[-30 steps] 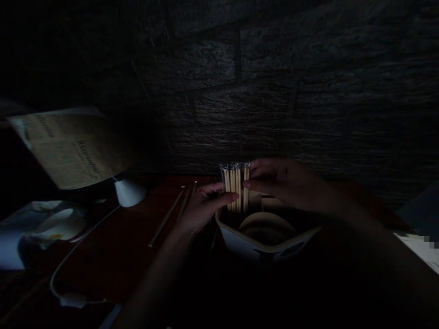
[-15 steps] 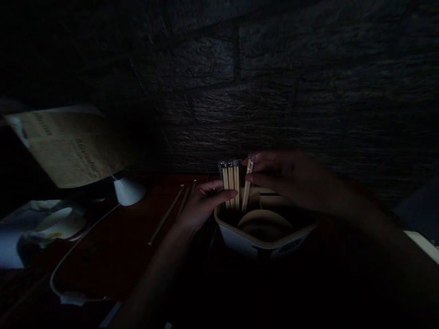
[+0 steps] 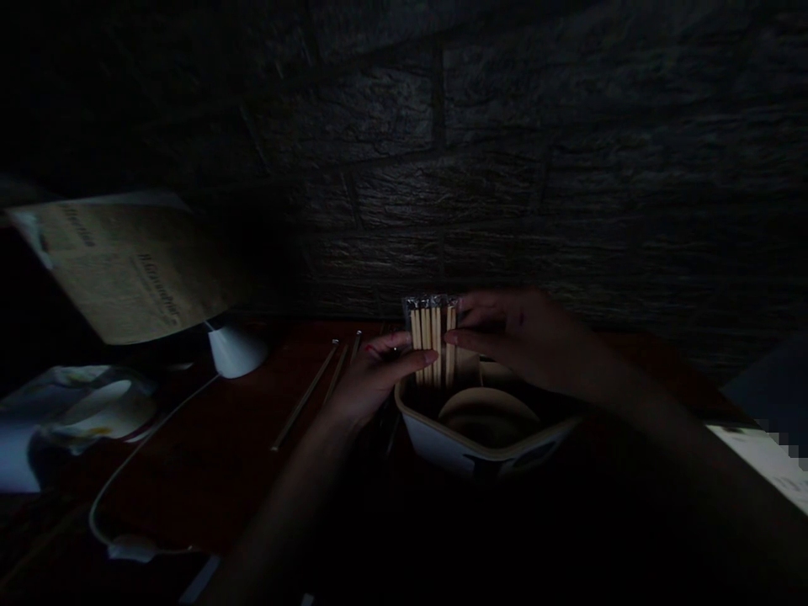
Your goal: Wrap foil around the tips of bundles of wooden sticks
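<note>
Several pairs of wooden chopsticks [image 3: 425, 332] in clear plastic wrappers stand side by side, upright, with my left hand [image 3: 379, 374] closed on them, thumb across the front. Just to their right, my right hand [image 3: 514, 328] pinches one more wrapped pair of chopsticks [image 3: 450, 345], nearly parallel to the bunch. Their lower ends are over or inside the left part of a light-coloured bin [image 3: 435, 429]; the exact depth is too dark to tell. A round brown piece [image 3: 486, 408] lies inside the bin.
Left of the bin, thin metal sticks [image 3: 306, 396] lie on the dark red table [image 3: 189, 463]. A lamp with a printed shade [image 3: 126, 269] and white base [image 3: 236, 352] stands left, its cord [image 3: 104, 488] trailing forward. A plastic-wrapped white bowl [image 3: 110, 408] sits far left. A stone wall [image 3: 404, 194] rises behind.
My right hand has moved slightly left and brought its chopsticks against the bunch, from tilted to nearly upright. My left hand stays in place.
</note>
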Demonstrator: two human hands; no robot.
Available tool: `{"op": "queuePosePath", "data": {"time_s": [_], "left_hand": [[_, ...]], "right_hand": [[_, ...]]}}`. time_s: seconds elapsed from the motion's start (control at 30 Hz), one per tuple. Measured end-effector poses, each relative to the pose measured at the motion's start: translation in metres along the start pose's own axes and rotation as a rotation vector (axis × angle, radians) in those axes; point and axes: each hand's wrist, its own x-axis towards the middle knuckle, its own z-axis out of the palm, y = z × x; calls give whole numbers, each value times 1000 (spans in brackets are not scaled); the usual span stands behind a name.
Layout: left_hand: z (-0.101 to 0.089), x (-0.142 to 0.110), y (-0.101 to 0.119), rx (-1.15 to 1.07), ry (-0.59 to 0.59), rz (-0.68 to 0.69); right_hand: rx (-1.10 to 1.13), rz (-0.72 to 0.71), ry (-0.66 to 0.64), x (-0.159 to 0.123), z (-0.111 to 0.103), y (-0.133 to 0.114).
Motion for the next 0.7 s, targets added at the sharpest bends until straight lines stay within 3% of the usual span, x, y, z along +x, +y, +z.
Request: {"op": "queuePosePath", "data": {"time_s": [0.7], "left_hand": [[0,1,-1,-54,9,-37]], "right_hand": [[90,35,-39,2,3,3]]}}
